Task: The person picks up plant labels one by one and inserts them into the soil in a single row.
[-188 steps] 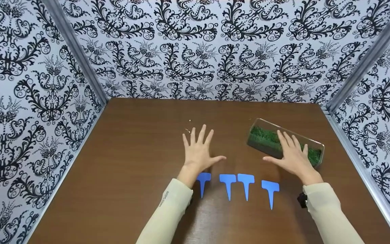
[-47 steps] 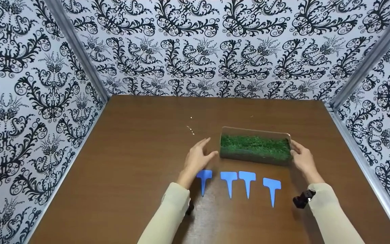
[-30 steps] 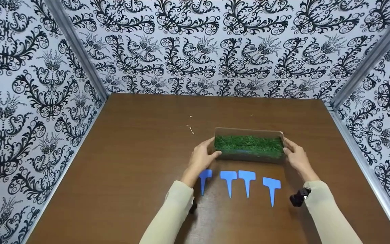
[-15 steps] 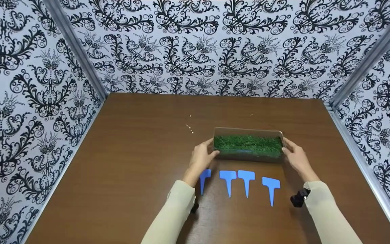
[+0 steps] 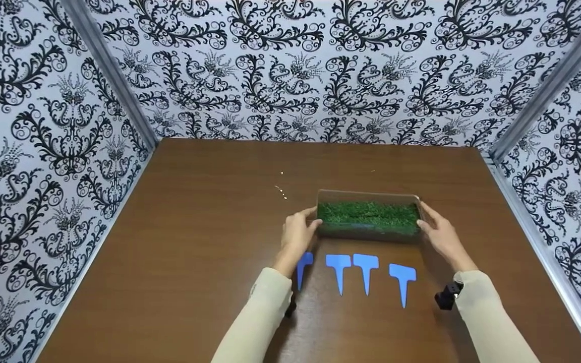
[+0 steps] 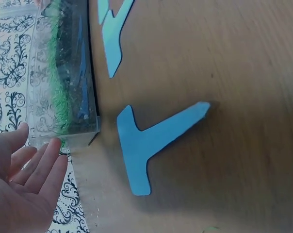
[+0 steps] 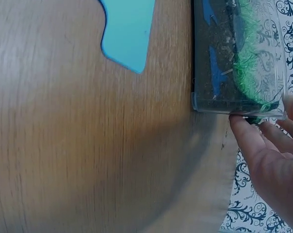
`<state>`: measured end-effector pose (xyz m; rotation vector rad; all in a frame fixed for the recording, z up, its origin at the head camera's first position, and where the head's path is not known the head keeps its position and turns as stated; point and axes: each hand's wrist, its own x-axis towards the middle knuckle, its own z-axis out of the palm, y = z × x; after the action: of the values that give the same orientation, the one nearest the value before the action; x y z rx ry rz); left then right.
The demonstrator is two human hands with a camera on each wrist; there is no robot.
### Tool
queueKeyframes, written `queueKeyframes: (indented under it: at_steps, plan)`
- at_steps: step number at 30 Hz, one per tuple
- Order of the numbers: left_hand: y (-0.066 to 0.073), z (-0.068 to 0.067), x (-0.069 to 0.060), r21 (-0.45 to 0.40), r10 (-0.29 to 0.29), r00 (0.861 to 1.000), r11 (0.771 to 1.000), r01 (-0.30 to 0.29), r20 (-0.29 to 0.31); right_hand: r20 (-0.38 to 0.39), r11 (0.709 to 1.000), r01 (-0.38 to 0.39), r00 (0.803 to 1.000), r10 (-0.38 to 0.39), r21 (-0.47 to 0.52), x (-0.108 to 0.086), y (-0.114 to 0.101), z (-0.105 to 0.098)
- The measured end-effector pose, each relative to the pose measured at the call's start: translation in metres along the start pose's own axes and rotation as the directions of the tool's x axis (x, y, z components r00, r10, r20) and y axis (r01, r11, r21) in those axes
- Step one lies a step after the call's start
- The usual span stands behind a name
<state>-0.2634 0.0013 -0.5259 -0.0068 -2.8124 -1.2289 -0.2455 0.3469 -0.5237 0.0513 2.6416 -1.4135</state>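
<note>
A clear rectangular box (image 5: 366, 232) holding green artificial grass (image 5: 368, 214) stands on the table. My left hand (image 5: 295, 234) is at its left end, and in the left wrist view its loosely extended fingers (image 6: 42, 167) are beside the corner. At the opposite end, my right hand (image 5: 444, 239) touches the wall with extended fingers (image 7: 246, 133). Several blue T-shaped plant markers lie in front: a left one (image 5: 302, 267) partly covered by my left wrist, two middle ones (image 5: 339, 267) close together, and a right one (image 5: 403, 277). Neither hand is on a marker.
The brown wooden table (image 5: 184, 252) is enclosed by walls with black-and-white patterned paper (image 5: 290, 75) and metal corner posts (image 5: 114, 75). Small bright specks (image 5: 283, 191) show on the tabletop left of the box. A black wrist camera (image 5: 447, 296) sits at my right cuff.
From the right side, the box has moved left and been turned nearly straight behind the markers. Both hands went from spread to its ends. Over the last half second they barely move.
</note>
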Motion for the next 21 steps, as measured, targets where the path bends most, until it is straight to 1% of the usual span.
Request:
queueKeyframes:
  at_steps: [3,7,11,14,18,21]
  plan:
    - [-0.0007,-0.001,0.001,-0.01,0.005,1.0,1.0,-0.005,-0.002,-0.007,1.0,0.005,1.0,-0.005,-0.023,0.0007,0.0004,-0.0006]
    - [-0.0011,-0.0016,0.002,-0.008,0.003,1.0,1.0,-0.003,-0.005,-0.012,1.0,0.017,1.0,-0.017,-0.014,0.0005,0.0005,-0.0013]
    - [-0.0012,-0.0021,0.0021,-0.015,-0.005,1.0,1.0,0.005,0.005,-0.062,0.999,0.049,0.997,-0.05,-0.017,-0.0012,0.0013,-0.0009]
    - [-0.0015,-0.002,0.0011,0.0,0.005,1.0,1.0,-0.005,0.005,-0.11,0.996,0.076,0.991,-0.081,-0.051,-0.0034,0.0036,0.0003]
    - [-0.0012,-0.0026,-0.0017,0.031,0.008,1.0,0.999,-0.009,0.014,-0.128,0.993,0.086,0.987,-0.096,-0.081,-0.0061,0.007,0.0014]
    - [-0.0002,-0.0042,-0.004,0.021,0.005,1.0,1.0,-0.006,0.023,-0.132,0.993,0.085,0.987,-0.096,-0.086,-0.0066,0.0082,0.0013]
